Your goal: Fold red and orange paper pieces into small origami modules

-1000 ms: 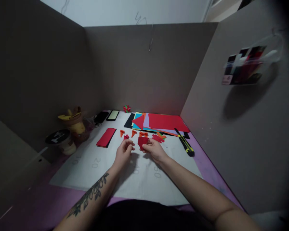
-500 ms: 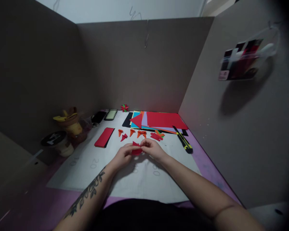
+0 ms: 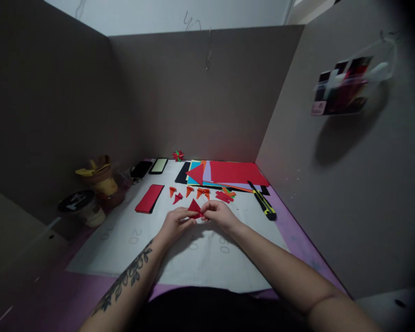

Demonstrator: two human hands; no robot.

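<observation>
Between my hands, above the white sheet, is a small piece of red paper point(image 3: 194, 206) with a triangular point facing away from me. My left hand point(image 3: 177, 223) grips its left side, fingers laid across the front. At its right corner my right hand point(image 3: 218, 215) pinches it between thumb and fingertips. Just beyond lie several small folded orange pieces point(image 3: 189, 191) and one folded red piece point(image 3: 177, 198). A few red paper strips point(image 3: 224, 197) with orange and green scraps rest past my right hand.
A stack of red paper rectangles point(image 3: 150, 198) lies at left. Coloured sheets point(image 3: 238, 173) are piled at the back, with a yellow-black cutter point(image 3: 263, 201) at right. Phones point(image 3: 158, 166), a paper flower point(image 3: 178, 156), a lidded tub point(image 3: 83, 207) and a tool pot point(image 3: 103, 180) stand around.
The red paper between my hands has changed from a flatter, squarish outline to a triangle pointing away from me. Both hands stay in nearly the same place.
</observation>
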